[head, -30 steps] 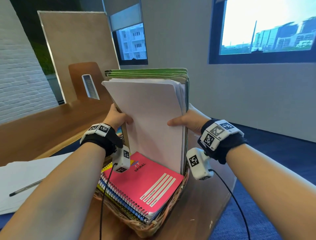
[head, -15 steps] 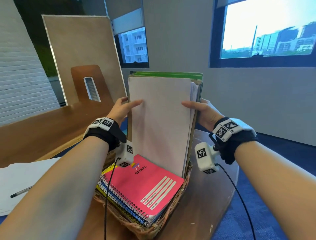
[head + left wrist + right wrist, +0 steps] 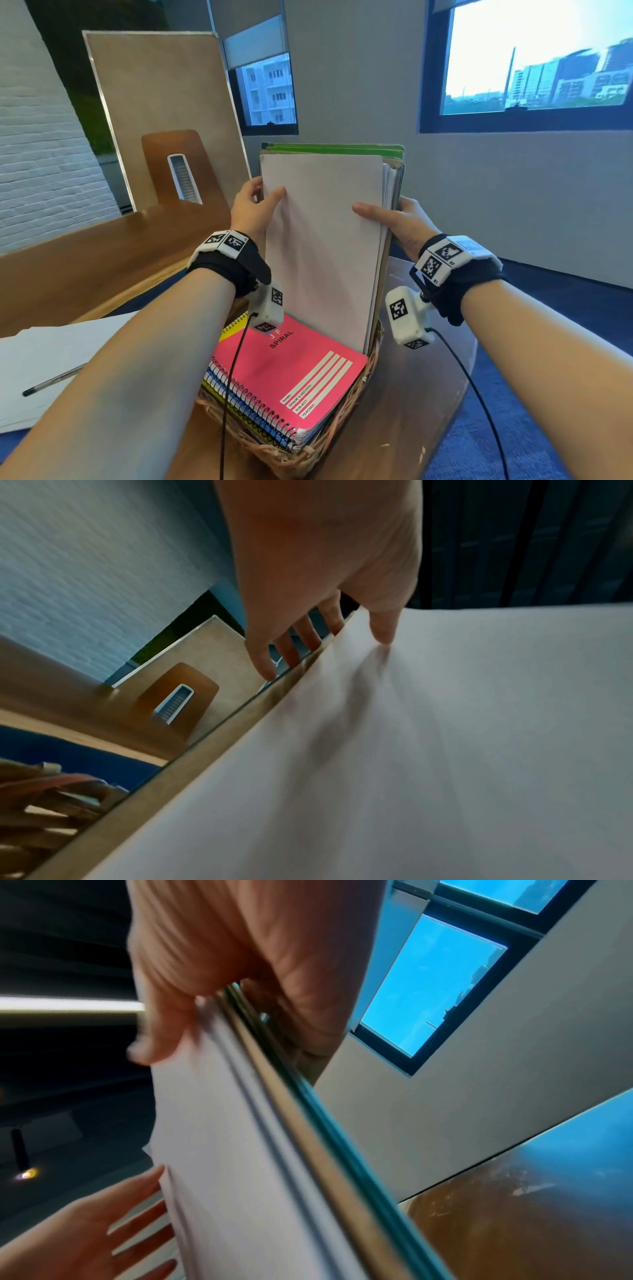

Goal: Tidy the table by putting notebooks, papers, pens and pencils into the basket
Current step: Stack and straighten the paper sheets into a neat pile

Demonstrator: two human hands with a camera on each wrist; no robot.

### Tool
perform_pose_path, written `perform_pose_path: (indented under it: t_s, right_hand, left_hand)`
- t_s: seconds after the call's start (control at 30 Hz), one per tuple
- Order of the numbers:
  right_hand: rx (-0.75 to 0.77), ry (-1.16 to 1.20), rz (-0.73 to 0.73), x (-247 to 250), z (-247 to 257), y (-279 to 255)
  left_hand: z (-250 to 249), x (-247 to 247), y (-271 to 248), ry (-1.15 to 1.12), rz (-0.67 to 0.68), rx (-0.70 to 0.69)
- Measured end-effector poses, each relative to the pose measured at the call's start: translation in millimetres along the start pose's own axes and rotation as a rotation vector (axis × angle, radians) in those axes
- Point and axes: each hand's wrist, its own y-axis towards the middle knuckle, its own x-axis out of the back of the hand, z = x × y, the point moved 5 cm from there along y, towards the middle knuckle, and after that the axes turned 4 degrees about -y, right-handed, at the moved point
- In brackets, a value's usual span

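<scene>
Head view: paper stack (image 3: 322, 246) upright at basket (image 3: 371, 359) far end, pinched by left hand (image 3: 251, 209) and right hand (image 3: 399, 219); risks toppling if released.

The pink notebook (image 3: 291, 373) reads "JF SPIRAL" near its top; its white stripes carry "NAME:", "GRADE & SECTION:", "SUBJECT:", "TEACHER:". The wrist markers (image 3: 445, 260) show black-and-white square codes, their small print too tiny to read.
</scene>
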Motion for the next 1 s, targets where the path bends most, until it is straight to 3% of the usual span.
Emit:
perform_pose_path:
  t_s: [0.1, 0.27, 0.47, 0.57, 0.67, 0.8, 0.9, 1.0]
  right_hand:
    - [0.019, -0.024, -0.064, 0.1, -1.9, 2.7]
    - [0.026, -0.029, -0.035, 1.0, -4.4, -2.7]
    - [0.148, 0.053, -0.115, 3.2, 20.8, -4.1]
    - [0.253, 0.051, -0.232, 6.5, 41.6, -2.5]
    - [0.339, -0.115, -0.432, 11.0, 63.2, -4.4]
    - [0.597, -0.298, -0.602, -5.9, 100.9, -26.4]
    - [0.755, -0.366, -0.554, -38.8, 127.1, -37.7]
    - [0.802, -0.393, -0.43, -87.1, 141.8, -41.3]
  left_hand:
    - [1.1, -0.2, 1.0, 0.025, -0.021, 0.012]
    - [11.1, 2.8, -2.3, 0.087, -0.011, 0.049]
    - [13.5, 15.6, -6.1, 0.11, -0.073, 0.098]
    - [13.6, 26.0, -10.1, 0.135, -0.117, 0.098]
    - [11.2, 40.4, -14.6, 0.202, -0.141, 0.076]
    - [6.2, 67.1, -21.3, 0.309, -0.163, 0.064]
    - [-1.9, 90.5, -29.4, 0.459, -0.174, 0.023]
    - [-8.3, 119.2, -42.1, 0.595, -0.18, 0.006]
